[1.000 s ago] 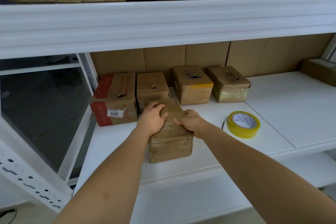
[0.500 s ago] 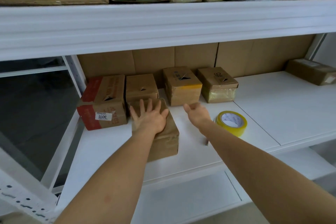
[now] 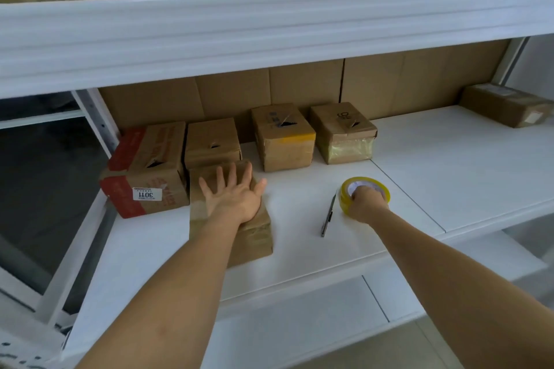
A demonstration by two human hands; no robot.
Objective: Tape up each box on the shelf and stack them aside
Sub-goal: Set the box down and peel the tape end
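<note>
A small brown cardboard box (image 3: 254,237) lies near the front of the white shelf (image 3: 299,252). My left hand (image 3: 232,196) presses flat on its top with fingers spread. To the right sits a yellow roll of tape (image 3: 374,187); my right hand (image 3: 367,204) grips its near side with curled fingers. Behind stand several more boxes: a red-and-brown one (image 3: 144,171) with a white label, a plain one (image 3: 211,142), one with a yellow strip (image 3: 283,136) and one wrapped in clear tape (image 3: 343,132).
A slim utility knife (image 3: 328,216) lies just left of the tape. Another brown box (image 3: 506,105) sits at the far right of the shelf. Cardboard lines the back wall. The upper shelf beam (image 3: 269,30) hangs overhead with large cartons on it.
My right hand left the box and moved right to the tape roll, taking hold of it. My left hand flattened and stayed on the box top.
</note>
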